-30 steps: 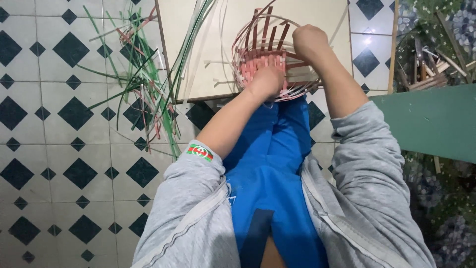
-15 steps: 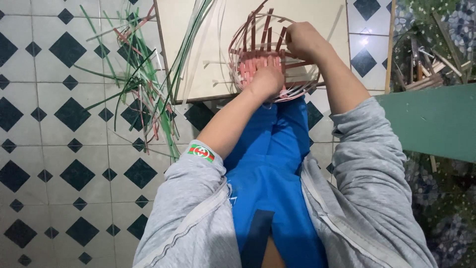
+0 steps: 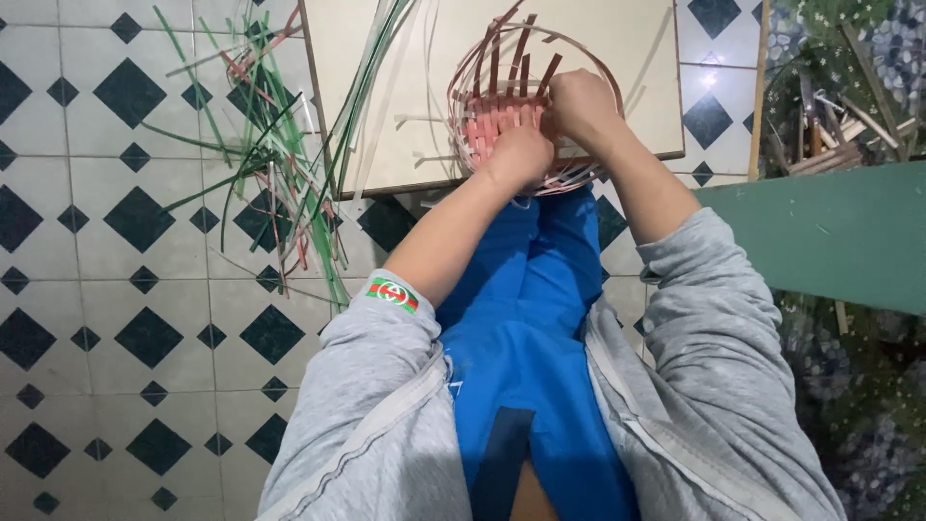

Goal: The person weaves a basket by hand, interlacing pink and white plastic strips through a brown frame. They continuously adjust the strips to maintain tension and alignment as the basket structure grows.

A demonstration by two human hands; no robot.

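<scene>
Green and reddish strips point(image 3: 260, 164) lie scattered on the tiled floor point(image 3: 96, 318) at far left, some leaning over the edge of a pale board point(image 3: 386, 106), so plenty of material looks unused. On that board, right of the strips, sits a half-woven basket point(image 3: 502, 106): its pink base and low wall appear woven, while dark red uprights stand free above the rim, so the upper wall and rim seem left to do. The left hand point(image 3: 519, 154) is curled shut against the basket's near side, fingers pressed onto the weave. Just right, the right hand point(image 3: 579, 101) is closed inside the basket's right wall, apparently pinching a strip, though the grip is hidden.
</scene>
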